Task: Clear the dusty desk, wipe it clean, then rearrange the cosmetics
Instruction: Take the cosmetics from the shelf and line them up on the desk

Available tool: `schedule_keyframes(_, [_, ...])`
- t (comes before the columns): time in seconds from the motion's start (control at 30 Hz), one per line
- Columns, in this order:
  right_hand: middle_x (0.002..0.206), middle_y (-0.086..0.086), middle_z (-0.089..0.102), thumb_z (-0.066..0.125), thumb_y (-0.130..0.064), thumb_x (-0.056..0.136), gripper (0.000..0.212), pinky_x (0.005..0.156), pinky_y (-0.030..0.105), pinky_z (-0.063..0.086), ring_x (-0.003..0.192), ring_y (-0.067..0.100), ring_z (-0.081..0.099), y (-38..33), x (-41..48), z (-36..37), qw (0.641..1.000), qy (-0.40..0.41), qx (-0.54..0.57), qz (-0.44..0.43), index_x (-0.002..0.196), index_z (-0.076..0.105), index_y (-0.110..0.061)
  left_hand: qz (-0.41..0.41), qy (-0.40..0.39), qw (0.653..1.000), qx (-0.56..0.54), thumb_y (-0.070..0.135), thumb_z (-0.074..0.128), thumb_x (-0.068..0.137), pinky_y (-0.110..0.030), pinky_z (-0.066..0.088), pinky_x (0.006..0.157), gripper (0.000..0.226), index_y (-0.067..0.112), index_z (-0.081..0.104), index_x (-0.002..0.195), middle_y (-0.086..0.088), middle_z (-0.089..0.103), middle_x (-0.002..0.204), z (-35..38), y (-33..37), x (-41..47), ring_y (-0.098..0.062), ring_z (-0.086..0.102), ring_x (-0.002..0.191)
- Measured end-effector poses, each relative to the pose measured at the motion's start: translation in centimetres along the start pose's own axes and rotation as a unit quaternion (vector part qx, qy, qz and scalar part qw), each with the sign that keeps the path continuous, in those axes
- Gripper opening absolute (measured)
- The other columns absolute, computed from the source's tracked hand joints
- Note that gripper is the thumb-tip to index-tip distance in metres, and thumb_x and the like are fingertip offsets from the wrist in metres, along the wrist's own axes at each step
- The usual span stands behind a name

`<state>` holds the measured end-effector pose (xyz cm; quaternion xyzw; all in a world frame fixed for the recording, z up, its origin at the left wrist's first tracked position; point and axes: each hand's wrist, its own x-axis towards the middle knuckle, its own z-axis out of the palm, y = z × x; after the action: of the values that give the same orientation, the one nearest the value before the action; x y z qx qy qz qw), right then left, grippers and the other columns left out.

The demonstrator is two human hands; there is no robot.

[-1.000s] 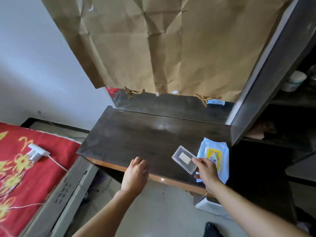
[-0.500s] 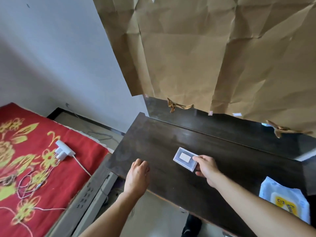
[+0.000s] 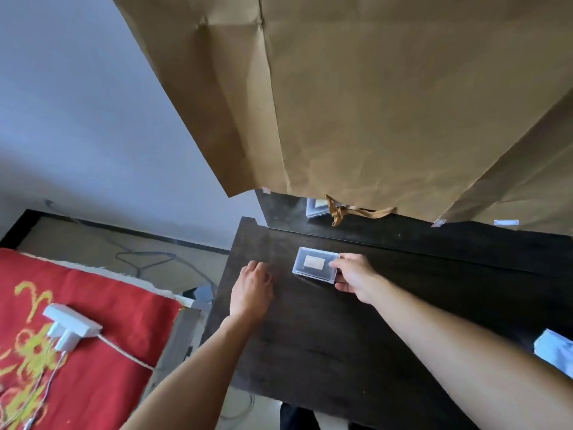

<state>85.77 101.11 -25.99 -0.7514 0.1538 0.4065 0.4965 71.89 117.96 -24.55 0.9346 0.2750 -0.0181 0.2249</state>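
Observation:
A small clear plastic case with a pale label lies low over the back left part of the dark wooden desk. My right hand grips its right end with thumb and fingers. My left hand rests palm down on the desk near its left edge, fingers loosely curled, holding nothing. A blue and white wet-wipe pack shows at the right edge of the desk, mostly cut off by the frame.
Brown paper covers the mirror behind the desk, with a strip of bare mirror below it reflecting the case. A red patterned bedspread with a white power strip and cables lies to the left.
My right hand has carried the clear case from beside the wipe pack to the desk's back left. The view has swung left and closer. My left hand stays on the desk's left part.

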Motion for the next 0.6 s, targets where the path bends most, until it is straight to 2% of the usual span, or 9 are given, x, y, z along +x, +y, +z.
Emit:
schedule_keyframes(0.07, [0.105,0.012,0.065,0.061,-0.014,0.088,0.018,0.052,0.027,0.051,0.089,0.024,0.062,-0.2,1.1,1.3,0.999,0.030,-0.017,-0.005,0.106,0.064,-0.016,0.016,-0.013,1.000,0.004,0.020,0.055,0.091,-0.038,0.046,0.077,0.014,0.008,0.060,0.097,-0.006,0.058,0.103,0.0,-1.0,2.6,-0.027,0.053,0.099])
schedule_keyframes(0.17, [0.096,0.011,0.070,0.069,-0.018,0.083,0.015,0.067,0.035,0.058,0.080,0.023,0.066,-0.5,2.7,2.9,0.982,0.134,-0.116,-0.069,0.096,0.071,-0.010,0.044,-0.031,0.999,0.004,0.026,0.053,0.093,-0.039,0.048,0.079,0.019,0.009,0.060,0.099,-0.007,0.060,0.105,0.4,-2.2,6.1,-0.027,0.054,0.099])
schedule_keyframes(0.27, [0.096,0.009,0.072,0.072,-0.022,0.081,0.020,0.076,0.030,0.054,0.087,0.025,0.067,-1.1,3.4,4.0,0.950,0.211,-0.204,-0.102,0.096,0.073,-0.009,0.064,-0.054,0.996,0.004,0.026,0.053,0.094,-0.039,0.051,0.082,0.019,0.013,0.061,0.105,-0.005,0.060,0.109,0.8,-2.9,8.5,-0.025,0.054,0.100])
schedule_keyframes(0.43, [0.089,0.009,0.073,0.069,-0.023,0.081,0.012,0.070,0.028,0.050,0.083,0.026,0.067,-1.4,4.1,5.6,0.922,0.264,-0.246,-0.141,0.086,0.070,-0.012,0.104,-0.079,0.991,0.012,0.022,0.058,0.090,-0.038,0.049,0.080,0.021,0.014,0.059,0.109,-0.005,0.058,0.113,1.5,-3.8,10.2,-0.025,0.051,0.104])
schedule_keyframes(0.6, [0.091,0.008,0.072,0.068,-0.024,0.083,0.018,0.070,0.026,0.049,0.084,0.024,0.066,-1.0,3.8,5.9,0.923,0.266,-0.230,-0.155,0.094,0.069,-0.010,0.110,-0.058,0.992,0.023,0.025,0.057,0.091,-0.035,0.048,0.088,0.025,0.018,0.058,0.115,-0.004,0.054,0.124,1.8,-4.0,10.4,-0.023,0.047,0.111])
